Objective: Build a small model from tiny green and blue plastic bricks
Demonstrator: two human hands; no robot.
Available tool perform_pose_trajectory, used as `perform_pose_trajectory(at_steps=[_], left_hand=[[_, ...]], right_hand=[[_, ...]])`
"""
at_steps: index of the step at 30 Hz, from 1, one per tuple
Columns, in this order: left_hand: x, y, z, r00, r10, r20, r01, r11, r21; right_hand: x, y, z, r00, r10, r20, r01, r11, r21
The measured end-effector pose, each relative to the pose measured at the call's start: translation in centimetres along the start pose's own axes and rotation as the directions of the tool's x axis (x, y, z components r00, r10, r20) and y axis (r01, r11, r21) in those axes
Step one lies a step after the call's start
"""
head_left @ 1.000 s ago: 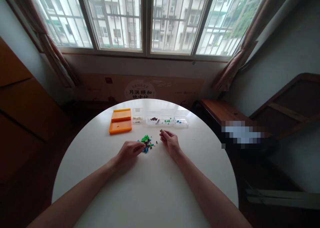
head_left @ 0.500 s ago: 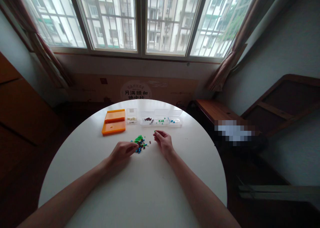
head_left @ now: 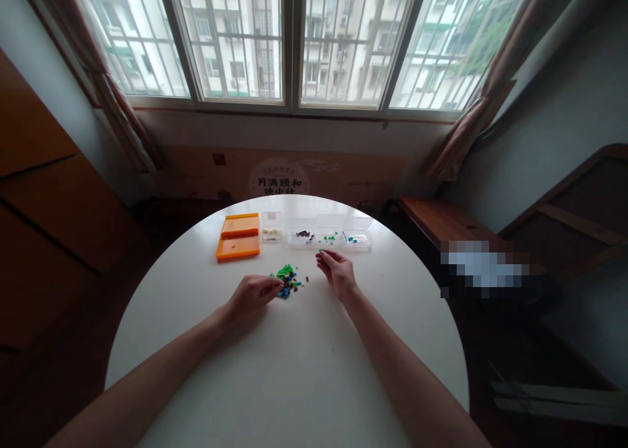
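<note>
The left hand (head_left: 253, 292) touches the pile of small pieces (head_left: 288, 281) at its three o'clock; whether it grasps one, I cannot tell. The right hand (head_left: 336, 271) pinches a green piece (head_left: 320, 251), with a clear box (head_left: 338, 244) at twelve o'clock.

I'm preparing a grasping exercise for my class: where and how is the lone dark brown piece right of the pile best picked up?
Pinch the dark brown piece by opposite sides near its middle, probably from above and the right. It is small, so a pinch suits it, and it lies apart, with the pile on its left. The right hand is near but holds a green piece.
</note>
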State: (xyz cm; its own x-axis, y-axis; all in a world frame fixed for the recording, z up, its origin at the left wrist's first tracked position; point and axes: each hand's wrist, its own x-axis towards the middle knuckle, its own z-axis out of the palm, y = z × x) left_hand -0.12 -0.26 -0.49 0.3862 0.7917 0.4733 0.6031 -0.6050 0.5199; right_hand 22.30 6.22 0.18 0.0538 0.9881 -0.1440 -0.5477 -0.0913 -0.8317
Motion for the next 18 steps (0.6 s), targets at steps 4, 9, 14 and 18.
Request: perform_pose_trajectory(at_steps=[4,9,14,18], left_hand=[[0.1,0.1,0.0,1.000,-0.013,-0.001,0.013,1.000,0.003],[0.1,0.0,0.1,1.000,-0.011,-0.004,0.011,1.000,0.002],[0.1,-0.2,0.3,1.000,0.011,0.023,-0.012,1.000,0.021],[0.1,-0.2,0.2,0.999,0.036,0.022,-0.037,0.999,0.025]], right_hand=[[2.1,-1.3,-0.8,0.996,-0.081,-0.034,0.076,0.989,-0.124],[5.5,-2.9,-2.1,0.955,-0.253,-0.158,0.167,0.892,-0.421],[7.9,-3.9,-2.4,0.932,-0.298,-0.204,0.170,0.860,-0.480],[8.2,-3.9,-2.0,0.916,-0.319,-0.245,0.136,0.818,-0.558]])
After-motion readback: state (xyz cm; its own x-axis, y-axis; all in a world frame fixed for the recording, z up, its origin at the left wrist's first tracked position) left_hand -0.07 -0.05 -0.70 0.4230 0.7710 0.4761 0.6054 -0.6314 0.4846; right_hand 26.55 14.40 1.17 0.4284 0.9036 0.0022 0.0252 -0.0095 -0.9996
